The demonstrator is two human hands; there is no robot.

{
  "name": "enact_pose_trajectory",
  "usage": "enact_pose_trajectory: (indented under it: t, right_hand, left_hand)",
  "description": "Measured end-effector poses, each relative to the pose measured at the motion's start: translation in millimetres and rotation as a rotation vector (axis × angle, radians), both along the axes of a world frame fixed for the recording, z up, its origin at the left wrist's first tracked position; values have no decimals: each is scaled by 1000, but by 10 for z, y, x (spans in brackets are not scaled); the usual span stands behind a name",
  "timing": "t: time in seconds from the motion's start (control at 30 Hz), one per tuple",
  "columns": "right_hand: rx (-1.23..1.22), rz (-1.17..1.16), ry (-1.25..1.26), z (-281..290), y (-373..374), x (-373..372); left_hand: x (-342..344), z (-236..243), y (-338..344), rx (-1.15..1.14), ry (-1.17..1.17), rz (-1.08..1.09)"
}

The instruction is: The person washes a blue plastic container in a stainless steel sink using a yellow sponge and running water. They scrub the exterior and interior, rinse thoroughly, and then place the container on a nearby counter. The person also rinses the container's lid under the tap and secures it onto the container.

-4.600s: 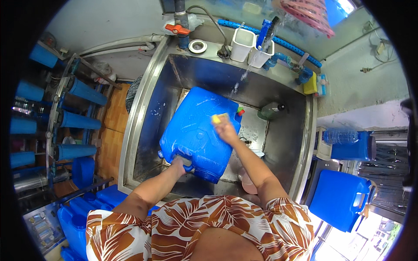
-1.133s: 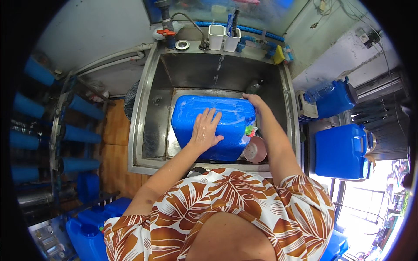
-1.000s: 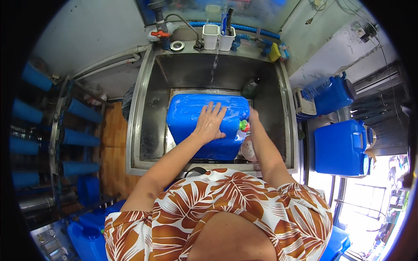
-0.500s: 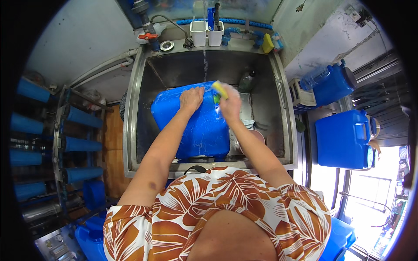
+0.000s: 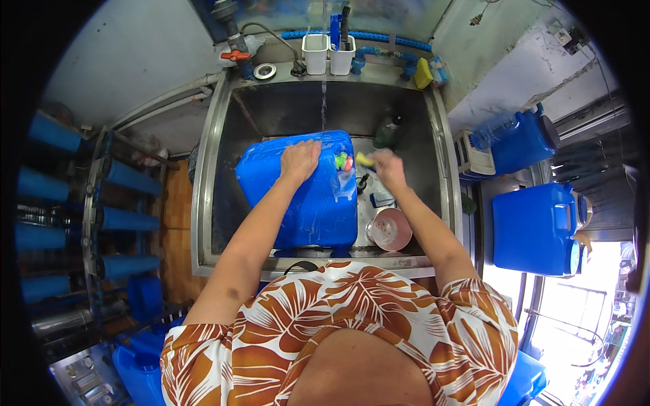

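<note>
A blue plastic water jug (image 5: 298,196) lies tilted in a steel sink, wet with streaks of foam. My left hand (image 5: 300,161) grips it from above, fingers together over its upper side. Off the jug's right side, my right hand (image 5: 388,169) is closed on a yellow sponge (image 5: 365,160), a small gap apart from the jug. Beside the sponge, a green and pink spigot (image 5: 344,162) shows at the jug's end. A pink bowl (image 5: 391,229) rests in the sink below my right forearm, and a dark bottle (image 5: 387,131) stands near the back right corner.
The steel sink's rim (image 5: 440,176) surrounds the work. Behind it are white holders (image 5: 315,54) with brushes, an orange-handled valve (image 5: 235,55) and a yellow sponge block (image 5: 423,73). Blue jugs (image 5: 531,227) stand at right; a rack of blue cylinders (image 5: 130,220) is at left.
My right hand has moved right and down, taking the yellow sponge off the jug's end, so the spigot and pink bowl show more. My left hand stays on the jug.
</note>
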State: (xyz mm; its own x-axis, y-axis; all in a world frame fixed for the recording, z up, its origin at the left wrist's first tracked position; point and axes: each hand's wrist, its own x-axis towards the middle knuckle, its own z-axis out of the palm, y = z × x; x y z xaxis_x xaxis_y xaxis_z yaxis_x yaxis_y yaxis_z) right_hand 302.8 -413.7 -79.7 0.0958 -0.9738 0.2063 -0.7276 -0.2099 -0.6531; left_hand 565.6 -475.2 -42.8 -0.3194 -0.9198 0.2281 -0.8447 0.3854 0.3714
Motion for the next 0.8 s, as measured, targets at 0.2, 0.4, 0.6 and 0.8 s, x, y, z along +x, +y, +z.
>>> enact_pose_trajectory:
  t: [0.2, 0.4, 0.6, 0.8]
  right_hand:
    - [31, -118, -449, -206, -541, 296]
    - [262, -406, -381, -628, 69, 667]
    - [96, -485, -508, -206, -559, 547]
    - [43, -456, -373, -464, -259, 699]
  left_hand:
    - [22, -6, 47, -26, 9, -46]
    - [18, 0, 15, -39, 7, -18]
    - [33, 17, 19, -23, 6, -62]
    - [53, -35, -64, -26, 44, -69]
